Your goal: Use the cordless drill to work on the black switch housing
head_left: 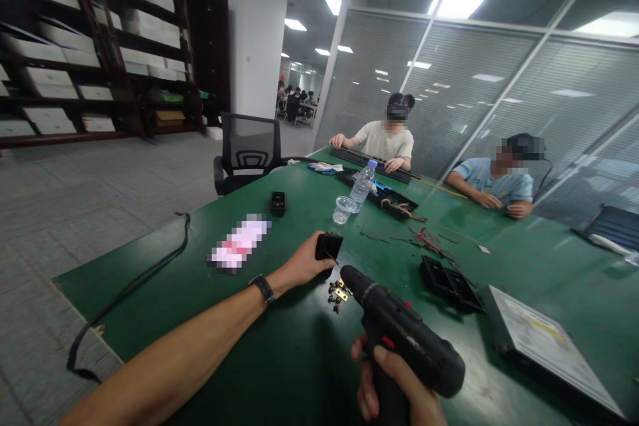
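My left hand (pixel 307 261) grips a small black box (pixel 329 247), held tilted above the green table (pixel 200 319). My right hand (pixel 392 379) is wrapped round the handle of a black power drill (pixel 404 329). The drill points up and left, and its thin bit reaches the open side of the box; whether it touches anything inside is too small to tell. Just below the box, a small pile of brass-coloured plates and dark screws (pixel 341 294) lies on the table.
Nearby stand a plastic cup (pixel 343 210) and a water bottle (pixel 363 186). Black trays (pixel 449 284) and a flat panel (pixel 552 346) lie right. Another black box (pixel 277 203), a blurred pink item (pixel 239 243) and a strap (pixel 144 273) lie left. Two people sit across the table.
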{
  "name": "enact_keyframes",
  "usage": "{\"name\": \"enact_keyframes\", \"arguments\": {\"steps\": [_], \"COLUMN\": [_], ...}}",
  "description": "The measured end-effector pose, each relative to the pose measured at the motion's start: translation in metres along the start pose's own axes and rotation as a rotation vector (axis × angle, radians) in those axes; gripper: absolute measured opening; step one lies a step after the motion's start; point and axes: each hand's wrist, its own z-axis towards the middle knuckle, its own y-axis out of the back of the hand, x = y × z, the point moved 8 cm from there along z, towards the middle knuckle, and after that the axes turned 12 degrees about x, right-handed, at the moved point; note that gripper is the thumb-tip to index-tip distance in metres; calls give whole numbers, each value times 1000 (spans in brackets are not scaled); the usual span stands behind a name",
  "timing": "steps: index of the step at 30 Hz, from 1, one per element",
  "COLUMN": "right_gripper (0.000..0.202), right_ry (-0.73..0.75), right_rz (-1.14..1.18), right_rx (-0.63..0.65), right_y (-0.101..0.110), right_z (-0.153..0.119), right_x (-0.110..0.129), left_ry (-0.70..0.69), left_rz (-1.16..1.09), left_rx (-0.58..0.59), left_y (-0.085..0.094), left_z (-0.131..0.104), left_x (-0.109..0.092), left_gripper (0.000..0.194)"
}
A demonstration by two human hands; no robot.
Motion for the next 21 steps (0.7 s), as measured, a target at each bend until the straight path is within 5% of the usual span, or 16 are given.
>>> {"name": "enact_keyframes", "arguments": {"steps": [11,21], "right_gripper": [29,39], "right_ry": [-42,-75], "right_rz": [-93,-554], "right_rx": [39,18], "right_y": [-3,-26], "right_z": [2,-4], "right_x": [20,20], "left_ry": [-39,-38], "left_rz": [-54,-190], "left_rx": [-18,32], "left_y": [2,-1], "left_z": [8,2], "left_x": [4,-10], "left_gripper": [47,43]}}
